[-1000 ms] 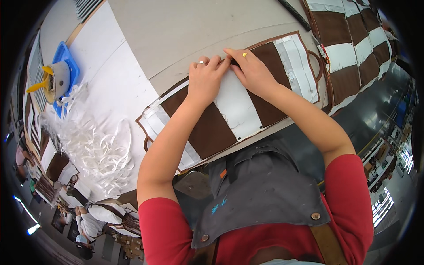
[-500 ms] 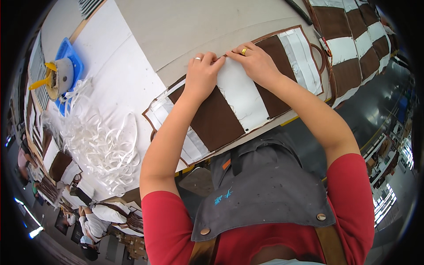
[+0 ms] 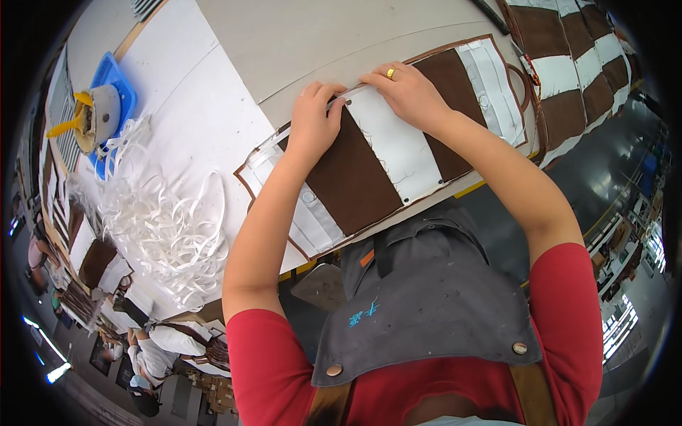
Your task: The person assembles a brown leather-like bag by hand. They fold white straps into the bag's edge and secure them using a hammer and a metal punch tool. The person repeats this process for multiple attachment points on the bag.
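A brown-and-white striped fabric panel (image 3: 352, 170) lies flat on the table in front of me, with brown trim on its edges and a brown loop handle (image 3: 522, 89) at its right end. Loose threads hang along its white middle stripe (image 3: 398, 142). Small dark dots show near that stripe's ends. My left hand (image 3: 316, 117) is closed on the panel's far edge, left of the white stripe, fingers bent over the border. A little to the right, my right hand (image 3: 408, 92) pinches the same edge between thumb and fingers. The fingertips partly hide the border.
A tangled heap of white ribbon (image 3: 170, 234) lies on the left. Behind it, a blue tray (image 3: 128, 92) holds a pot (image 3: 106, 113) with yellow-handled tools. At the right are more brown-and-white panels (image 3: 561, 117), a red-handled tool (image 3: 529, 71) and a black rod (image 3: 490, 15).
My left hand has shifted slightly left and down, and a gap has opened between the hands. The panel has moved slightly up and right in view.
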The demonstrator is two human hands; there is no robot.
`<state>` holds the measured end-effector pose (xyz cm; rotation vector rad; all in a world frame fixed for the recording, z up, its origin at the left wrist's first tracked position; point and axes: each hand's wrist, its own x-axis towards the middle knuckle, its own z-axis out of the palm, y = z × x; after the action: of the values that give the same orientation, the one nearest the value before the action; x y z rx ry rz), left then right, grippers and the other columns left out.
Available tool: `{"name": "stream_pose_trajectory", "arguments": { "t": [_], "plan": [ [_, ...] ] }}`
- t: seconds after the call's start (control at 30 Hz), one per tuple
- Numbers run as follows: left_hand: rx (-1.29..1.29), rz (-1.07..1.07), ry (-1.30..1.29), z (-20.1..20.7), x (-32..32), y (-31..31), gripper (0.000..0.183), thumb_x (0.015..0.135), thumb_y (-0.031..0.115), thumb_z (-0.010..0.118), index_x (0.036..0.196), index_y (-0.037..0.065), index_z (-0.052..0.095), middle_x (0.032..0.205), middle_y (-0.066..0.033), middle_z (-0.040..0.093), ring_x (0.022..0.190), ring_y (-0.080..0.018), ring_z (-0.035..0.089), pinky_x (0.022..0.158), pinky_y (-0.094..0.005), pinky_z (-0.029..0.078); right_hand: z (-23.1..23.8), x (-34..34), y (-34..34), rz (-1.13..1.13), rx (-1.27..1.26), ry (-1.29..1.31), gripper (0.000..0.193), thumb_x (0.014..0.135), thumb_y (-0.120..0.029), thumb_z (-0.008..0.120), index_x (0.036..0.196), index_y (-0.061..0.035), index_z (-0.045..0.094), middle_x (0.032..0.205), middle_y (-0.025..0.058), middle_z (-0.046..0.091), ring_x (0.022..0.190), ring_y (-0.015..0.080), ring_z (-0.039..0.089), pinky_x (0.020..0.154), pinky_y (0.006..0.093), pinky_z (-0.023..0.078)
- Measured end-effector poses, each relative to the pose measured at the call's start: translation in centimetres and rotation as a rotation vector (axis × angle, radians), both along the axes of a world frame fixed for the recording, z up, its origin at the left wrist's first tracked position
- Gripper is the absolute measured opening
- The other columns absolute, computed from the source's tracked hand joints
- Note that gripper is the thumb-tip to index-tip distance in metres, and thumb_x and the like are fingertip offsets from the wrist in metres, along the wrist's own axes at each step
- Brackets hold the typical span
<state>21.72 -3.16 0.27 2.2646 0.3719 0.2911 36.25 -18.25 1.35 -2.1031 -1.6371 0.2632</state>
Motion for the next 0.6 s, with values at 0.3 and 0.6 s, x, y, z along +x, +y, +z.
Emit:
{"name": "stream_pose_trajectory", "arguments": {
  "t": [0.3,0.6],
  "plan": [
    [0.471,-0.144,-0.114,-0.9,-0.9,-0.6,0.033,0.071,-0.002,0.057,0.103,0.003,0.061,0.088,-0.0066,0.056,0.076,-0.0246,0.054,0.068,-0.0340,0.047,0.7,1.1,-0.3,0.207,-0.069,-0.348,0.025,0.078,-0.006,0.056,0.103,-0.0071,0.061,0.105,0.0015,0.061,0.103,0.0185,0.055,0.095,0.0330,0.042],
    [0.127,0.082,0.048,0.1,-2.1,0.5,0.023,0.079,0.007,0.065,0.102,0.005,0.062,0.090,-0.0106,0.059,0.082,-0.0293,0.058,0.072,-0.0383,0.046,0.1,-2.5,2.7,0.025,0.038,0.284,0.024,0.083,-0.004,0.061,0.107,-0.0067,0.060,0.100,0.0075,0.058,0.099,0.0265,0.054,0.087,0.0365,0.045]
  ]
}}
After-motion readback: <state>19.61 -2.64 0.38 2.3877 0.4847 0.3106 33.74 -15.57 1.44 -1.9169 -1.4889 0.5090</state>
